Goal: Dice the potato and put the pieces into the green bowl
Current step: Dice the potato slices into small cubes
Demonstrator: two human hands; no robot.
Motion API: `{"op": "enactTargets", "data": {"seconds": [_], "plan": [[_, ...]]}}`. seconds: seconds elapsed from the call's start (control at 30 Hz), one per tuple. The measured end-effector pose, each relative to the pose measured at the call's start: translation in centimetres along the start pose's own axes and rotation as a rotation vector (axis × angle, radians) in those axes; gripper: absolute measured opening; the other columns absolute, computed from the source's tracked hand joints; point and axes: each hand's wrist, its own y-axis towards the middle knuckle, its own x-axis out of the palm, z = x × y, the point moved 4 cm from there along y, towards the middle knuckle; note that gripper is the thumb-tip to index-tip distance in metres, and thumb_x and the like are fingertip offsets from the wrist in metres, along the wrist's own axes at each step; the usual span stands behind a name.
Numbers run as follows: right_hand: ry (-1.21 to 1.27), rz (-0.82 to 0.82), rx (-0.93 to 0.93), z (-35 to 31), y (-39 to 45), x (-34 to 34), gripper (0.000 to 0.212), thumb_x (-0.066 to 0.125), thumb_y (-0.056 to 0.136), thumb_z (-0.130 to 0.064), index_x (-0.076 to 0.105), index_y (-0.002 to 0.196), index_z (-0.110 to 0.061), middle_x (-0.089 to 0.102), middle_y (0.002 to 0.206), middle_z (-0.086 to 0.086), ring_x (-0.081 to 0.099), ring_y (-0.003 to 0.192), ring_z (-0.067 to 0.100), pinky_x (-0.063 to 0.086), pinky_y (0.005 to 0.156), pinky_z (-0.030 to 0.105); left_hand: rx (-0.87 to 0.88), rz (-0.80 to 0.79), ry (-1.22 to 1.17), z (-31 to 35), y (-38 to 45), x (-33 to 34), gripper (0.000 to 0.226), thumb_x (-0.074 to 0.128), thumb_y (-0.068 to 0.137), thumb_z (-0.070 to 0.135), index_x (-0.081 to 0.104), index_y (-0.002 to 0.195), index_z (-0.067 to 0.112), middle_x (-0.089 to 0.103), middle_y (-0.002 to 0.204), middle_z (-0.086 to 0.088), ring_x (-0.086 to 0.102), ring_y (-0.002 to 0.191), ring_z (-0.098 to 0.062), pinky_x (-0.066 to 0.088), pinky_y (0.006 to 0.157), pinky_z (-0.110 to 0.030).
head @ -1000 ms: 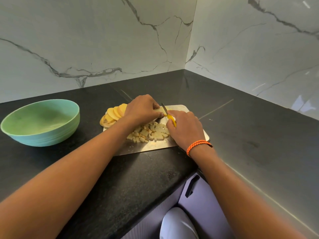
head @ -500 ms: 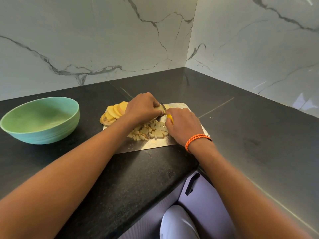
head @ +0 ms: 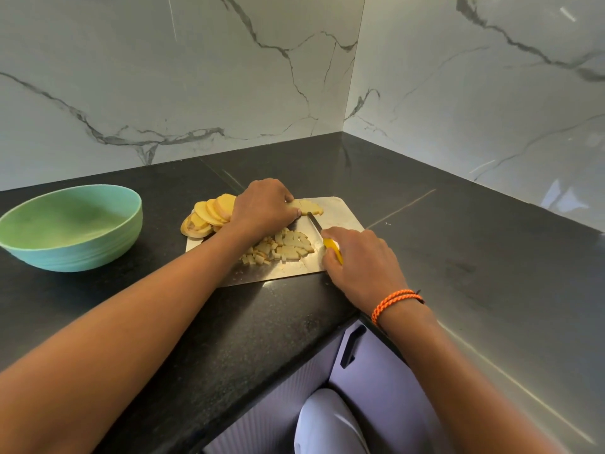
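Surface: black counter (head: 137, 309) filling the lower and middle frame, marble walls meeting at a corner above.
Board: pale cutting board (head: 340, 213) at frame centre, lying flat on the counter.
Left hand: left hand (head: 263, 206) at centre, fingers curled down over a potato piece (head: 309, 207) at the board's upper edge, pressing and holding it in place.
Right hand: right hand (head: 358, 260) right of centre, closed around the yellow handle of a knife (head: 327, 239).
Knife: blade runs up and left from the handle toward the left hand's fingertips; its tip lies just beside the held piece. Whether the edge touches the potato cannot be told.
Slices: fanned stack of round slices (head: 211, 214) at the board's left edge, partly overhanging the counter, touching the left hand's wrist side.
Dice: heap of dice (head: 284, 245) on the board between the two hands, below the left hand.
Bowl: green bowl (head: 70, 226) at left of frame, upright on the counter, well apart from the board; no potato visible inside.
Wrist: orange bracelet (head: 394, 301) on the right wrist.
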Motion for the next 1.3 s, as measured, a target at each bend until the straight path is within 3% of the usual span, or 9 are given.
{"op": "enactTargets", "data": {"seconds": [0.13, 0.2, 0.27, 0.43, 0.77, 0.93, 1.1, 1.23, 1.3], "plan": [[0.111, 0.068, 0.013, 0.3, 0.4, 0.0, 0.040, 0.051, 0.102, -0.031, 0.059, 0.140, -0.027, 0.062, 0.080, -0.003, 0.056, 0.069, 0.015, 0.052, 0.070, 0.034, -0.004, -0.037, -0.007, -0.2, 0.1, -0.1, 0.025, 0.076, 0.093, 0.043, 0.084, 0.108, 0.024, 0.079, 0.101, 0.012, 0.067, 0.079, -0.010, 0.061, 0.070, -0.033], [0.113, 0.119, 0.019, 0.1, 1.2, 0.1, 0.040, 0.051, 0.101, -0.031, 0.059, 0.140, -0.028, 0.055, 0.072, -0.004, 0.055, 0.069, 0.019, 0.052, 0.072, 0.036, 0.005, -0.059, -0.002, -0.4, 0.2, -0.5, 0.025, 0.079, 0.090, 0.044, 0.085, 0.106, 0.025, 0.080, 0.104, 0.010, 0.069, 0.086, -0.011, 0.062, 0.077, -0.037], [0.114, 0.135, 0.029, -0.3, 2.2, 0.3, 0.041, 0.050, 0.101, -0.030, 0.059, 0.141, -0.029, 0.058, 0.076, -0.001, 0.056, 0.076, 0.024, 0.049, 0.073, 0.036, 0.005, -0.072, 0.010, -0.7, 0.4, -1.1, 0.031, 0.082, 0.087, 0.046, 0.084, 0.109, 0.025, 0.079, 0.111, 0.011, 0.069, 0.091, -0.013, 0.060, 0.078, -0.037], [0.032, 0.087, 0.028, -1.1, 4.8, 2.0, 0.038, 0.047, 0.101, -0.032, 0.061, 0.136, -0.027, 0.069, 0.111, 0.010, 0.062, 0.099, 0.030, 0.048, 0.077, 0.037, -0.021, -0.086, -0.019, -1.9, 0.7, -1.7, 0.030, 0.085, 0.085, 0.046, 0.084, 0.107, 0.027, 0.079, 0.110, 0.012, 0.069, 0.090, -0.011, 0.059, 0.077, -0.037], [-0.049, 0.057, 0.008, -1.1, 5.8, 2.9, 0.033, 0.045, 0.102, -0.032, 0.063, 0.129, -0.024, 0.068, 0.113, 0.009, 0.062, 0.098, 0.030, 0.046, 0.074, 0.037, -0.019, -0.074, -0.013, -1.9, 0.9, -1.2, 0.028, 0.085, 0.086, 0.044, 0.085, 0.106, 0.025, 0.080, 0.106, 0.012, 0.069, 0.078, -0.008, 0.063, 0.073, -0.037], [-0.089, 0.005, 0.003, -1.4, 6.4, 2.8, 0.032, 0.048, 0.100, -0.030, 0.061, 0.129, -0.022, 0.064, 0.117, 0.012, 0.060, 0.104, 0.034, 0.047, 0.079, 0.040, -0.011, -0.046, 0.015, -2.0, 0.8, -1.2, 0.030, 0.083, 0.086, 0.049, 0.084, 0.107, 0.027, 0.079, 0.104, 0.012, 0.068, 0.083, -0.009, 0.063, 0.075, -0.038], [-0.081, 0.010, 0.001, -1.4, 6.1, 2.9, 0.034, 0.048, 0.101, -0.032, 0.060, 0.132, -0.023, 0.064, 0.123, 0.008, 0.060, 0.107, 0.031, 0.047, 0.082, 0.040, -0.008, 0.008, 0.062, -1.5, 0.3, -1.0, 0.037, 0.078, 0.081, 0.062, 0.083, 0.096, 0.028, 0.075, 0.089, 0.013, 0.067, 0.081, -0.009, 0.062, 0.073, -0.037], [-0.077, 0.004, 0.008, -1.3, 5.4, 2.5, 0.035, 0.048, 0.102, -0.033, 0.059, 0.134, -0.024, 0.064, 0.122, 0.008, 0.060, 0.104, 0.030, 0.040, 0.074, 0.036, -0.010, -0.008, 0.067, -1.3, 0.3, -1.0, 0.038, 0.080, 0.078, 0.064, 0.081, 0.096, 0.031, 0.074, 0.090, 0.014, 0.067, 0.085, -0.010, 0.060, 0.075, -0.036], [-0.073, 0.000, 0.003, -1.2, 4.6, 2.2, 0.036, 0.047, 0.102, -0.033, 0.059, 0.134, -0.024, 0.065, 0.120, 0.007, 0.061, 0.103, 0.030, 0.043, 0.074, 0.037, -0.007, -0.009, 0.073, -1.2, 0.3, -1.1, 0.037, 0.080, 0.078, 0.064, 0.081, 0.096, 0.031, 0.074, 0.091, 0.015, 0.067, 0.086, -0.011, 0.055, 0.071, -0.032]]}}
